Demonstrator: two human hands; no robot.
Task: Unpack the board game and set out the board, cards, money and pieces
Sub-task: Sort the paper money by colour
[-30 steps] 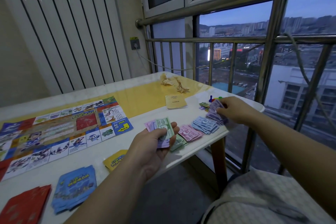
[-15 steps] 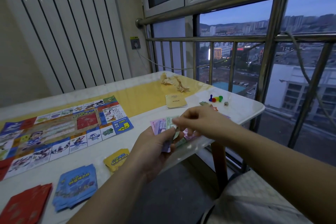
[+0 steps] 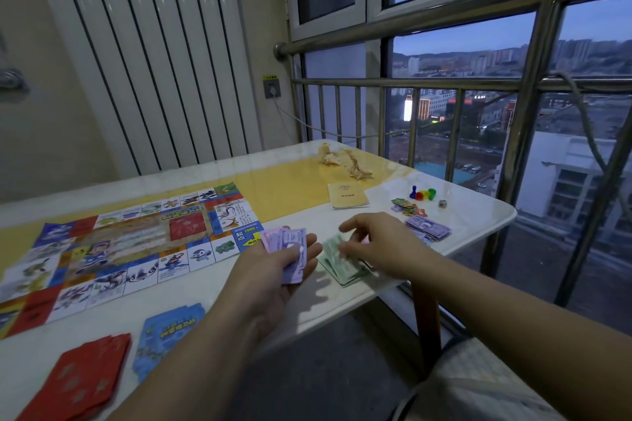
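Purple and pink play notes [image 3: 286, 243] are gripped in a person's left hand [image 3: 273, 272], thumb curled over the bundle, just above the near edge of a white and yellow desk [image 3: 478, 215] beside a high window. The right hand [image 3: 379, 243] hangs with bent fingers over a pile of green notes [image 3: 343, 270] lying near the desk edge. Its fingertips are at the top note, but whether they pinch it or merely touch it cannot be told. The two hands are close together but apart.

The set-up looks well advanced. The board [image 3: 130, 243] lies unfolded and flat on the left of the desk, and a red card deck [image 3: 78, 376] and a blue card deck [image 3: 167, 335] sit in front of it. At the far right corner stand the coloured pawns [image 3: 422, 194] with a die [image 3: 443, 203] just beside them, and a heap of small tokens [image 3: 405, 207] lies close by. A sorted pile of purple notes [image 3: 429, 228] lies past the right hand, and a yellow booklet [image 3: 347, 195] lies near the board.

What appears to be left is the money: the bundle in the left hand has to be dealt out by colour onto the piles. A crumpled wrapper [image 3: 345, 162] lies at the back of the desk.
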